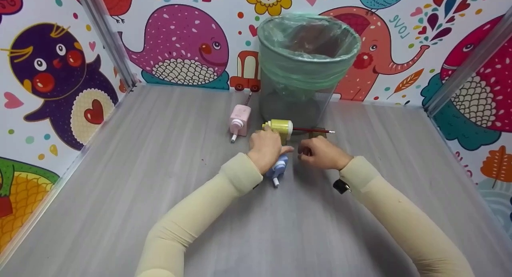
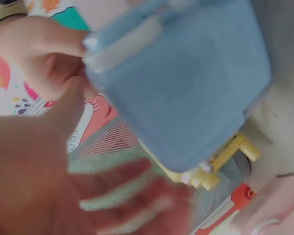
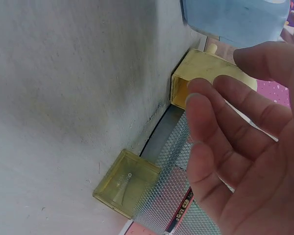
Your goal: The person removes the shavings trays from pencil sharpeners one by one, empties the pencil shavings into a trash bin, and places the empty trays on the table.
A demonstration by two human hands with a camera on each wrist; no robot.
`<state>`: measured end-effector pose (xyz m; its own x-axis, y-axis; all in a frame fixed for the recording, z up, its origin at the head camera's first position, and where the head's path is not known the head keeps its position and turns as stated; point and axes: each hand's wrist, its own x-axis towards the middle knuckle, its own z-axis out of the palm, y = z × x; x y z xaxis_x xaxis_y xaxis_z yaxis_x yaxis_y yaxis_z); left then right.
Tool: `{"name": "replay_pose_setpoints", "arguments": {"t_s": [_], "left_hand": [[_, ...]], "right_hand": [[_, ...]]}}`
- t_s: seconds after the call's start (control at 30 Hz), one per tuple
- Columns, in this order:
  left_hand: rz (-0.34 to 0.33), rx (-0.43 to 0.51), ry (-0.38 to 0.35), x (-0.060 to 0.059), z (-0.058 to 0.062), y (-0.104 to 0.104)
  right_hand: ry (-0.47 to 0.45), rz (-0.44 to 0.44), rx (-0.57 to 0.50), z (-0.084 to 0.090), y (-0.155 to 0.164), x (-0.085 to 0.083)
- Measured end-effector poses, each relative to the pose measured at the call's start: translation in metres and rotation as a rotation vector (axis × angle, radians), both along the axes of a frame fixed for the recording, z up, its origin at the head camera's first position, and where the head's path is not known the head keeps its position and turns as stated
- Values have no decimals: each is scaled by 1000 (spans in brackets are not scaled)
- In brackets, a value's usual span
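Observation:
A blue pencil sharpener [image 1: 279,168] stands on the grey table, partly covered by my left hand [image 1: 267,147], whose fingers lie straight above it and reach toward a yellow sharpener [image 1: 281,128]. A red pencil [image 1: 314,130] sticks out of the yellow sharpener to the right. My right hand [image 1: 318,153] hovers just right of the left hand, fingers relaxed and holding nothing. In the right wrist view the yellow sharpener [image 3: 198,73] shows an empty slot. Its clear yellow drawer [image 3: 127,188] lies apart on the table by the bin. The blue sharpener [image 2: 181,83] fills the left wrist view.
A mesh bin [image 1: 306,65] lined with a green bag stands right behind the sharpeners. A pink sharpener [image 1: 240,119] sits to the left of the yellow one. Patterned walls close the table on the left, back and right.

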<state>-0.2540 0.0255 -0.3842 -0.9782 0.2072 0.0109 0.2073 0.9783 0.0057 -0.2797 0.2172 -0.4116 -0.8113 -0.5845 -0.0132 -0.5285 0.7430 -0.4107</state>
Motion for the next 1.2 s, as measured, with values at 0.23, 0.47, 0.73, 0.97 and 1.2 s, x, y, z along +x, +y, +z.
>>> {"name": "replay_pose_setpoints", "arguments": {"t_s": [0.23,0.47,0.73,0.97,1.2], "left_hand": [[76,-36,-122,-2,0,-4],[15,-14,-194,-4,9,-15],[-24,76,-158,3,10,-19],[-84,24,-105,7,15,-18],[-179,-28,-40,5,10,-14]], "right_hand": [[-1,8,-6,-4,2,0],[31,12,2,-10,6,-2],[33,22,-10,-11,8,-2],[4,19,3,-9,6,-3],[0,49,5,-13,6,-1]]}}
